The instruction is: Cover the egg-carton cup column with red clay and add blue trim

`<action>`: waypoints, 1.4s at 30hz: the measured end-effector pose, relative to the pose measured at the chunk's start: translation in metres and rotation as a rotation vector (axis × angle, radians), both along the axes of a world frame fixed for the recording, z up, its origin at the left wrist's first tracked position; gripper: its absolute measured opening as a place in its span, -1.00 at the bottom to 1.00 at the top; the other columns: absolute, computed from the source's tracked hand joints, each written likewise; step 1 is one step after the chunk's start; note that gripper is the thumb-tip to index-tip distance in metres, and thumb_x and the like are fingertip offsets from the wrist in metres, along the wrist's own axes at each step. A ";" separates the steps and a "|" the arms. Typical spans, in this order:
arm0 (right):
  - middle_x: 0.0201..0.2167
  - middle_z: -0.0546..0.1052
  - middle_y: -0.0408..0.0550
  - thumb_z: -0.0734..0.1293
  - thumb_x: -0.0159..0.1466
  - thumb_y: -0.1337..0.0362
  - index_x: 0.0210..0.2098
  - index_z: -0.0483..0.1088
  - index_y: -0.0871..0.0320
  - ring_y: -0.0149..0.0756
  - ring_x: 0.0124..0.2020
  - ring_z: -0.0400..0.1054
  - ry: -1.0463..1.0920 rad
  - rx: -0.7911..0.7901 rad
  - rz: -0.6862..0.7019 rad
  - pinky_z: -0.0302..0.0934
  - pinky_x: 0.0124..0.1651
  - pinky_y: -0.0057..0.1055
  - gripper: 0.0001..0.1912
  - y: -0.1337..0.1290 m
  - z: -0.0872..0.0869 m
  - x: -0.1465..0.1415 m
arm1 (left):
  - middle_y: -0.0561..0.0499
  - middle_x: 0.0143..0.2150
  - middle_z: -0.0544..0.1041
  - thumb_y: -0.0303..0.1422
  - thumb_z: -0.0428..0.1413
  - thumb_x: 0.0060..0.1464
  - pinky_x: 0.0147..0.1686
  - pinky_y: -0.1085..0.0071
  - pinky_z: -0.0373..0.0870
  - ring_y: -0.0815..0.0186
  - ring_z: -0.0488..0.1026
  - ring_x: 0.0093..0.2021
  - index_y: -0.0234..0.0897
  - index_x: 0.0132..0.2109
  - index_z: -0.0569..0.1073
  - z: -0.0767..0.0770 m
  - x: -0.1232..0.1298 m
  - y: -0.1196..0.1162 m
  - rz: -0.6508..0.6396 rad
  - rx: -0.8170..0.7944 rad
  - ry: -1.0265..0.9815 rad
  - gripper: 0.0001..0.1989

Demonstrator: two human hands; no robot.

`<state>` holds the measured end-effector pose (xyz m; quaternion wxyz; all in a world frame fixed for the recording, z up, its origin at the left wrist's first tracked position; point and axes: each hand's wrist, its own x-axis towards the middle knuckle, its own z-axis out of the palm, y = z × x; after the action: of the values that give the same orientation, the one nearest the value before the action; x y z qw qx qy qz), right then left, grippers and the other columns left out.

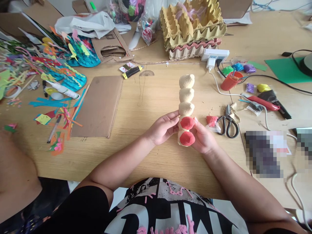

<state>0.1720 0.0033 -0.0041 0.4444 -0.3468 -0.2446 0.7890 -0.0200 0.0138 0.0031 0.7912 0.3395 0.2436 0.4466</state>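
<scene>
A strip cut from an egg carton (186, 95), a row of several pale cups, stands away from me between my hands. Its two nearest cups are coated with red clay (187, 138); the farther ones are bare. My left hand (163, 128) is closed on its left side, thumb and fingers at the second cup. From the right, my right hand (203, 136) grips the lower end, with the thumb against the upper red cup. Just to the right lies a lump of red clay (212, 121) on a plastic wrapper, beside black-handled scissors (228, 122).
Stacked egg trays (192, 32) and a white power strip (215, 54) stand at the back. A cable crosses the right side, near a red cup (231, 81) and clay packets. Cardboard (97, 105), paper strips and glue bottles (64, 89) lie left. Another person's arm (17, 175) is at the left edge.
</scene>
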 end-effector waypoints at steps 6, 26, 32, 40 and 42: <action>-0.17 0.67 -0.08 0.72 0.25 -0.16 -0.21 0.62 -0.07 -0.16 -0.18 0.47 -0.015 -0.020 -0.014 0.60 -0.07 -0.20 -0.60 0.000 0.001 0.000 | -0.05 0.01 0.81 -0.16 0.55 0.22 0.11 0.31 0.60 0.25 0.71 0.00 -0.08 0.23 0.77 -0.001 0.001 0.001 0.027 -0.027 -0.003 -0.53; -0.21 0.65 -0.15 0.62 0.34 -0.21 -0.24 0.60 -0.08 -0.16 -0.08 0.57 -0.139 -0.034 -0.073 0.51 -0.01 -0.18 -0.61 -0.004 0.011 -0.011 | -0.07 0.05 0.80 -0.18 0.45 0.33 0.15 0.24 0.53 0.21 0.69 0.01 -0.12 0.24 0.75 0.002 0.012 -0.012 0.164 -0.087 -0.013 -0.60; -0.28 0.63 -0.17 0.70 0.30 -0.07 -0.28 0.55 -0.01 -0.25 -0.27 0.43 -0.047 -0.180 -0.145 0.47 -0.16 -0.28 -0.61 -0.001 0.024 -0.010 | -0.03 -0.03 0.78 -0.26 0.48 0.25 0.09 0.28 0.54 0.26 0.67 -0.04 -0.11 0.30 0.72 -0.001 0.005 -0.006 0.109 -0.039 0.009 -0.51; -0.22 0.65 -0.15 0.69 0.30 -0.10 -0.23 0.59 -0.05 -0.19 -0.21 0.47 -0.045 -0.106 -0.088 0.49 -0.15 -0.24 -0.64 -0.001 0.011 -0.003 | -0.02 -0.14 0.77 -0.26 0.48 0.22 0.07 0.26 0.58 0.25 0.67 -0.10 -0.14 0.29 0.73 -0.001 0.002 -0.003 0.094 0.008 0.063 -0.49; -0.19 0.65 -0.13 0.63 0.37 -0.13 -0.21 0.59 -0.09 -0.12 -0.12 0.53 -0.079 -0.066 -0.074 0.53 -0.08 -0.15 -0.68 -0.001 0.007 -0.001 | -0.02 -0.17 0.76 -0.26 0.48 0.21 0.05 0.25 0.58 0.25 0.67 -0.12 -0.15 0.28 0.73 -0.001 0.002 -0.003 0.098 0.010 0.065 -0.49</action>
<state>0.1708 0.0021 0.0026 0.4514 -0.4010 -0.2227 0.7654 -0.0179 0.0104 0.0021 0.7585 0.3453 0.2832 0.4746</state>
